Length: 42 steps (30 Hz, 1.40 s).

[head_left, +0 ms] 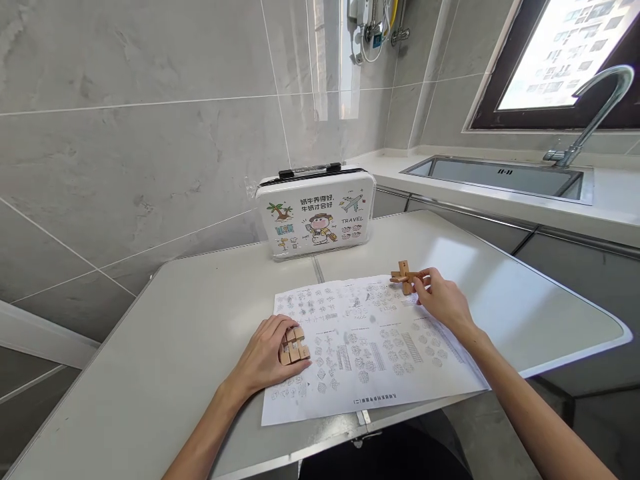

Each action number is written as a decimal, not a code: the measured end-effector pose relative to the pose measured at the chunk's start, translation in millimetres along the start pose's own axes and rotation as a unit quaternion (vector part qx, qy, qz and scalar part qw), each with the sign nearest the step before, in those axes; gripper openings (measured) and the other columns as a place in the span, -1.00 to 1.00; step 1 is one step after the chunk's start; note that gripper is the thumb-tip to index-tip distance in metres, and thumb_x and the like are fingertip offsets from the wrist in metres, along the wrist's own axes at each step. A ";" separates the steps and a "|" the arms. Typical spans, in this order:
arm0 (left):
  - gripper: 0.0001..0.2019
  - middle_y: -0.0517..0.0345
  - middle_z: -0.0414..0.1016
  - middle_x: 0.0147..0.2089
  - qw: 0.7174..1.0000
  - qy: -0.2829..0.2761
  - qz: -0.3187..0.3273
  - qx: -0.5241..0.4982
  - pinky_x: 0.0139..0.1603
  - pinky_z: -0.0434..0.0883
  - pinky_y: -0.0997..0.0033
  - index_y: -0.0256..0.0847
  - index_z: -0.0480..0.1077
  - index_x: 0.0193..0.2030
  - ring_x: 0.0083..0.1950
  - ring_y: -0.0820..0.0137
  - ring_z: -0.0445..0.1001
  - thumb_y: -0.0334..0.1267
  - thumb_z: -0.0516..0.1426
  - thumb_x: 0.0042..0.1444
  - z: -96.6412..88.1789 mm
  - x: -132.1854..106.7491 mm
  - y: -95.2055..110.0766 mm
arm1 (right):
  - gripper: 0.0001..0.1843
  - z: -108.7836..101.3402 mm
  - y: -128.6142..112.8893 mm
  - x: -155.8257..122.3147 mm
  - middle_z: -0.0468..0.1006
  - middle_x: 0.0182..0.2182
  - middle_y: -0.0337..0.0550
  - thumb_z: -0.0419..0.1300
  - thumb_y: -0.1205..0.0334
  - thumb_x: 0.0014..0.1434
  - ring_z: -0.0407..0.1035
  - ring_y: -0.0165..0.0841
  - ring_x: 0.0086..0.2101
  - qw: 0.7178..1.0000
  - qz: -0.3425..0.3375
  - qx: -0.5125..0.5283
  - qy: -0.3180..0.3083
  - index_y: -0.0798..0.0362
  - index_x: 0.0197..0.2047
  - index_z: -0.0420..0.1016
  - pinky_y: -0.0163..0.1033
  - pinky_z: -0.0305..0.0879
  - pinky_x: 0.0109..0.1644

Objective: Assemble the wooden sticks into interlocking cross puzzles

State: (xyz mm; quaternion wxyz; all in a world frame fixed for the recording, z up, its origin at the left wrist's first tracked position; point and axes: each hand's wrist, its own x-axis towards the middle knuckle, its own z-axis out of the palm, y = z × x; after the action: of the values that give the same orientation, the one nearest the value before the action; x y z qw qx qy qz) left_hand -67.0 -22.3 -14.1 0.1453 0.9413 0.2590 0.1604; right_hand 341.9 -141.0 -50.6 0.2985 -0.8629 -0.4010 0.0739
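My left hand curls around a small wooden block puzzle that rests at the left edge of a printed instruction sheet. Part of that puzzle is hidden by the fingers. At the sheet's far right edge, my right hand pinches a piece of a cross-shaped wooden interlocking puzzle. The sheet lies flat on the table and carries many small diagrams of assembled shapes and some text.
A white carry case with cartoon prints stands at the back of the white folding table, against the grey tiled wall. To the right are a counter with a sink, a tap and a window. The table's near edge faces my lap.
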 end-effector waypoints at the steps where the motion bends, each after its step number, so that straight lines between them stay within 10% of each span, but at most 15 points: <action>1: -0.45 0.00 0.50 0.05 1.000 0.004 -0.002 0.005 0.06 0.45 0.07 -0.11 0.34 0.10 0.02 0.11 0.49 0.02 0.38 0.06 0.0 -0.6 -0.3 | -0.72 -0.7 1.0 -1.0 0.70 -0.24 -0.17 -0.01 -0.04 0.39 0.56 -0.19 -0.34 1.000 -0.004 0.001 0.001 -0.07 -0.05 0.37 -0.19 0.21 -0.36; 14: -0.49 0.01 0.54 -0.02 0.999 0.033 0.012 -0.004 -0.05 0.51 0.14 -0.13 0.43 0.07 -0.05 0.15 0.53 0.07 0.37 0.08 0.3 9.6 14.3 | -0.68 -26.2 33.9 -45.5 0.72 -0.28 -0.20 0.09 0.01 0.34 0.59 -0.22 -0.40 0.997 -0.016 0.074 -0.010 -0.07 0.09 0.33 -0.11 0.41 -0.18; 28: -0.32 -0.05 0.53 -0.03 0.984 -0.059 0.142 -0.093 0.01 0.45 0.07 -0.18 0.43 0.08 -0.04 0.08 0.50 0.22 0.41 -0.05 73.6 65.2 88.5 | -0.77 -29.8 -28.5 -132.7 0.67 -0.31 -0.20 0.04 0.05 0.46 0.54 -0.27 -0.38 0.941 -0.214 0.116 -0.236 -0.10 -0.01 0.48 -0.20 0.36 -0.33; 33: -0.20 -0.14 0.42 0.12 0.989 -0.043 0.101 -0.097 0.11 0.43 -0.01 -0.17 0.43 0.13 0.11 0.00 0.41 0.24 0.46 -0.16 63.2 56.4 77.1 | -0.76 -11.9 -33.6 -146.8 0.63 -0.35 -0.30 0.20 0.01 0.38 0.51 -0.31 -0.48 0.947 -0.241 0.063 -0.204 -0.12 0.05 0.43 -0.24 0.28 -0.34; 42: -0.22 0.28 0.39 -0.30 0.943 -0.099 -0.028 -0.316 -0.20 0.38 0.36 -0.07 0.37 0.24 -0.29 0.38 0.36 0.09 0.48 -0.09 48.8 47.8 60.1 | -0.84 3.0 -36.7 -157.8 0.55 -0.47 -0.30 0.19 0.02 0.38 0.44 -0.30 -0.52 0.955 -0.257 0.029 -0.143 -0.09 -0.12 0.44 -0.24 0.22 -0.42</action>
State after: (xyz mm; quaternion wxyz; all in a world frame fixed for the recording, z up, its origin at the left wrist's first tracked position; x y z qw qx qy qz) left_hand 16.8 -55.5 -26.0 0.4647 0.8504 0.2056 0.1362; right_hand 211.7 -237.4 -49.6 0.2714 -0.7021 -0.6456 0.1287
